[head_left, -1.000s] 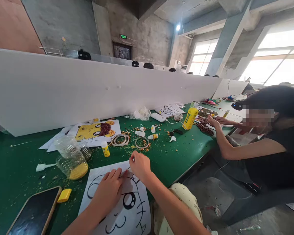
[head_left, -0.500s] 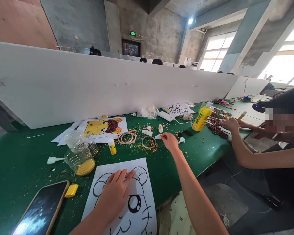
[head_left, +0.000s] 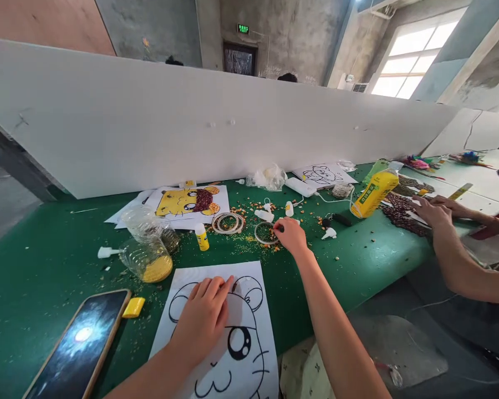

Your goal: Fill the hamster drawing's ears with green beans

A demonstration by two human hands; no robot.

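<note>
Left hand (head_left: 205, 310) spread flat on the cat-face sheet (head_left: 247, 354), over the top of the head. Right hand (head_left: 291, 235) extended, fingertips bunched by the right edge of a single clear ring (head_left: 256, 235); can't tell from here if anything's pinched. Loose grains around it on the green table (head_left: 349, 271). Stacked rings (head_left: 228, 231) just left, then a yellow glue bottle (head_left: 202, 238), white cap on. Clear container (head_left: 139, 252), yellow grains inside. Phone (head_left: 81, 343) near left, yellow block (head_left: 133, 307) beside it. Far right, a co-worker's hands (head_left: 434, 213) at dark beans (head_left: 405, 216).
</note>
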